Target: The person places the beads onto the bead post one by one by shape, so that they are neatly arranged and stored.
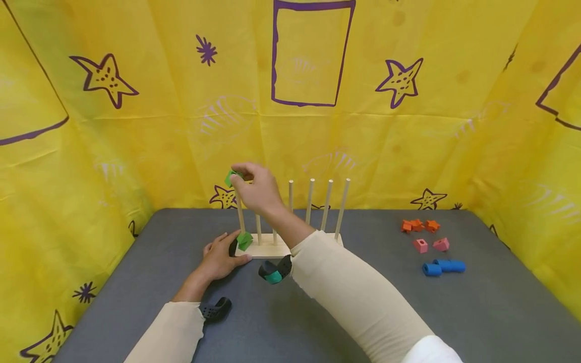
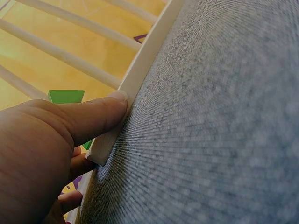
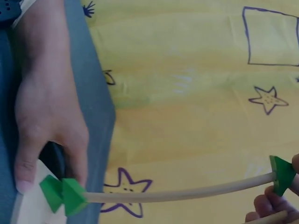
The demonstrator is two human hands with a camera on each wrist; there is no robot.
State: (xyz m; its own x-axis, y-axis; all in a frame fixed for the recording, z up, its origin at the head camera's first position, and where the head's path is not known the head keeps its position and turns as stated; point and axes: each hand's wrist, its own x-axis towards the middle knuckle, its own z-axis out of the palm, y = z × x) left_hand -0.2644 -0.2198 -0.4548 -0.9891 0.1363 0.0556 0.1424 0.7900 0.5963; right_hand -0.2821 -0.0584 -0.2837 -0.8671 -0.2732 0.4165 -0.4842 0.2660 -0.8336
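A wooden peg rack [image 1: 263, 251] with several upright pegs stands on the table. My left hand [image 1: 222, 257] grips the left end of its base, thumb [image 2: 105, 112] along the front edge and fingers round the end. My right hand [image 1: 258, 189] pinches a green triangular block [image 3: 282, 175] at the top of the leftmost peg [image 3: 177, 193]. In the right wrist view the peg's tip meets that block. Two more green triangular blocks [image 3: 74, 197] sit low on the same peg, against the base, beside my left hand.
At the right of the grey table [image 1: 363, 312] lie orange star blocks [image 1: 432, 226], two pink blocks [image 1: 441, 244] and blue cylinders [image 1: 449, 266]. A yellow patterned cloth [image 1: 317, 136] hangs behind and along both sides. Black wrist straps [image 1: 217, 310] hang below the sleeves.
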